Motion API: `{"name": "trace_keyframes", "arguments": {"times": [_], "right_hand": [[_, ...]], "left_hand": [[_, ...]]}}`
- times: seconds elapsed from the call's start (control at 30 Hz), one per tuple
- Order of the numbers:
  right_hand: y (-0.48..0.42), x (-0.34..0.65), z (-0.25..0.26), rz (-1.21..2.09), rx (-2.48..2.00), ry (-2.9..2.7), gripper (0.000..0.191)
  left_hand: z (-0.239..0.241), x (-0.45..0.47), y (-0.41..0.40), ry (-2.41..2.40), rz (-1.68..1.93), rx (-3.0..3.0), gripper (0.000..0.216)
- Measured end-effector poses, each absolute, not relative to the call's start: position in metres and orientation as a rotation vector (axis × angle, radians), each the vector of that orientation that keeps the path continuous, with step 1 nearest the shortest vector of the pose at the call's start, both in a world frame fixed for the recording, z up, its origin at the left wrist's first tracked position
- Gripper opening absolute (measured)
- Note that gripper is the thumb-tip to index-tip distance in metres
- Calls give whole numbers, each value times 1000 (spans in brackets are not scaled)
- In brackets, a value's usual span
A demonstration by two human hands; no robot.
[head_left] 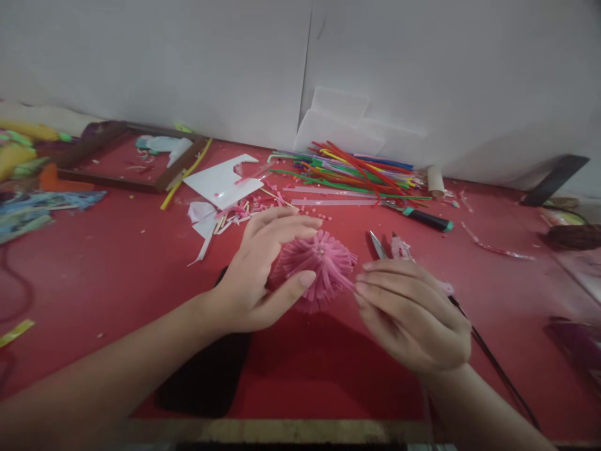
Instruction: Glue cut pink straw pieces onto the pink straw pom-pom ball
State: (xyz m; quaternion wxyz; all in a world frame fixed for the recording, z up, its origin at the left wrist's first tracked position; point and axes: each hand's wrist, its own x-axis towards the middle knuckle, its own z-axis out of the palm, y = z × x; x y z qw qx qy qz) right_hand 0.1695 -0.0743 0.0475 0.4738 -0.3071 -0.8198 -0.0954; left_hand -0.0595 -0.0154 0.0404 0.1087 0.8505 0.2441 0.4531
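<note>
A round pink flower (323,266) of many thin fuzzy strips, like bent pipe cleaners, is between my hands above the red table, with a small pale spot at its centre. My left hand (263,269) curls around its left side, thumb in front and fingers behind. At the flower's lower right edge, my right hand (413,307) pinches the end of one pink strip between thumb and fingertips. Just beyond my right hand lie a metal blade tip (377,244) and a pink tool with a dark nozzle (401,247), possibly a glue gun, both partly covered by the hand.
Coloured pipe cleaners (357,172) are heaped by the wall near a black-handled cutter (427,219). White paper (225,181) and pink scraps lie behind my left hand. A brown frame (113,181) stands far left. A black cord (498,357) runs at right; a dark flat object (206,376) lies below my left forearm.
</note>
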Motion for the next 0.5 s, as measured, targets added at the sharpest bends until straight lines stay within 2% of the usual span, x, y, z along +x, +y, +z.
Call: {"name": "trace_keyframes", "arguments": {"times": [0.2, 0.5], "right_hand": [[-76, 168, 45, -351, -782, -1993, 13], [-75, 169, 38, -311, -802, -2002, 20]], "left_hand": [[36, -56, -18, 761, 1358, 2437, 44], [35, -54, -18, 758, 1379, 2411, 40]]}}
